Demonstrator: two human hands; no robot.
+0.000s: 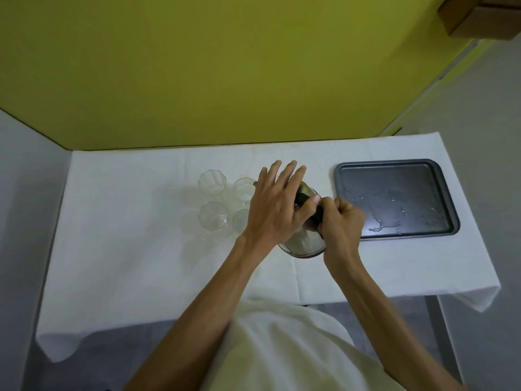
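Note:
A clear glass jug (pixel 303 246) with a dark handle stands in the middle of the white-covered table. My left hand (pixel 277 203) lies over its top with fingers straight and spread, the thumb against the handle. My right hand (pixel 342 221) grips the dark handle (pixel 303 199) from the right, fingers curled round it. Both hands hide most of the jug; only its lower rim shows.
Several clear drinking glasses (pixel 212 184) stand in a cluster just left of the jug. A dark baking tray (pixel 394 165) with water streaks lies at the right. The white tablecloth (pixel 127 249) covers the table. A yellow wall rises behind. A cardboard box (pixel 479 18) sits top right.

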